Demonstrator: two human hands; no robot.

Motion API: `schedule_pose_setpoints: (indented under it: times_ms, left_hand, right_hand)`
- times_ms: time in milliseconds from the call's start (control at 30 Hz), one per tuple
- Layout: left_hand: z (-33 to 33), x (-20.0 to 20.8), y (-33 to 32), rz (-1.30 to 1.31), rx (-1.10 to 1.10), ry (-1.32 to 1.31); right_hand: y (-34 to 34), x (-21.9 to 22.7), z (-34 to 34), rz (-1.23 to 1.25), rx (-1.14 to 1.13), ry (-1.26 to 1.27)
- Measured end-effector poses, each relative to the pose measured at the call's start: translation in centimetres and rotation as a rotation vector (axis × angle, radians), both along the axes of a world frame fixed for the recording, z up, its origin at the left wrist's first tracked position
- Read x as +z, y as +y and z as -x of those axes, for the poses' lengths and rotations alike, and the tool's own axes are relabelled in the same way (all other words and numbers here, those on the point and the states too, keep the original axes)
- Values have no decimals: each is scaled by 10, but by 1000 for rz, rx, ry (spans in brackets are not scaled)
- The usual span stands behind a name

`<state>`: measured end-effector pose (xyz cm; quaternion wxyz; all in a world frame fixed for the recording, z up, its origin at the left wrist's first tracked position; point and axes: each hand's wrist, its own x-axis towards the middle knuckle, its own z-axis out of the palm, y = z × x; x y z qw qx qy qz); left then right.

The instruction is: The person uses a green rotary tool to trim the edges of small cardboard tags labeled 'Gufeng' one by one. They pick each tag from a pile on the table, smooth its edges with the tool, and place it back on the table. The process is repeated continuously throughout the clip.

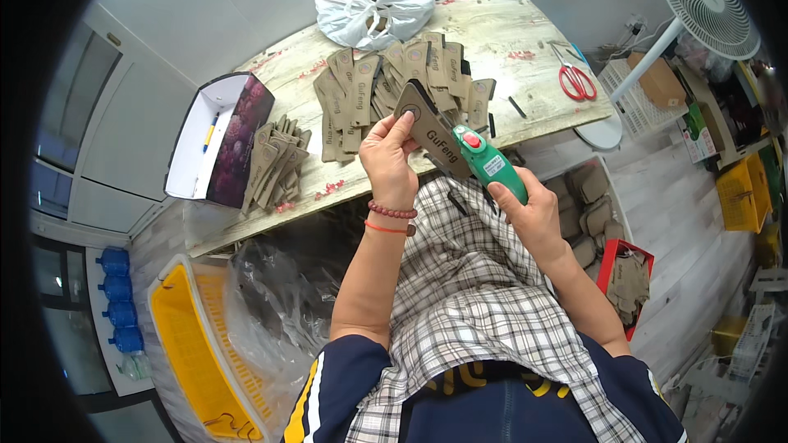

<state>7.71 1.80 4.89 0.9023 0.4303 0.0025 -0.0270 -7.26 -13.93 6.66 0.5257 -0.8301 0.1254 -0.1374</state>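
My left hand point(387, 160) pinches one end of a brown fabric strip point(433, 133) with dark printed lettering and a dark underside. It holds the strip slanted above the table's near edge. My right hand point(532, 212) is wrapped round a green handheld electric cutter point(502, 177) with a red button. The cutter's front end lies against the strip's right edge; its blade is hidden from me. Behind my left hand, a spread heap of similar brown strips point(359, 92) covers the middle of the table point(509, 25). A smaller pile of strips point(276, 161) lies at the table's left.
A box point(188, 152) with a pen stands at the left, and a white plastic bag point(373, 4) at the back. Red-handled scissors point(577, 82) lie at the right. Below are a yellow basket point(193, 353), a red box point(607, 287) of brown pieces, and a fan point(710, 0) beyond.
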Motion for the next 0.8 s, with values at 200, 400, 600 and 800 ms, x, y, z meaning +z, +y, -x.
schedule_pose_setpoints:
  times_ms: [200,400,600,800]
  left_hand:
    - [16,-8,-25,20,-75,61]
    - [31,-17,-32,16,-164,113]
    - [45,-23,-31,-72,-230,123]
    - [38,-19,-19,-112,-179,23]
  right_hand:
    - [-10,-7,13,-28,-12,-26]
    - [-11,-4,14,-49,-37,-21]
    - [-11,-4,12,-52,-54,-84]
    - [-17,2,17,-63,-28,-10]
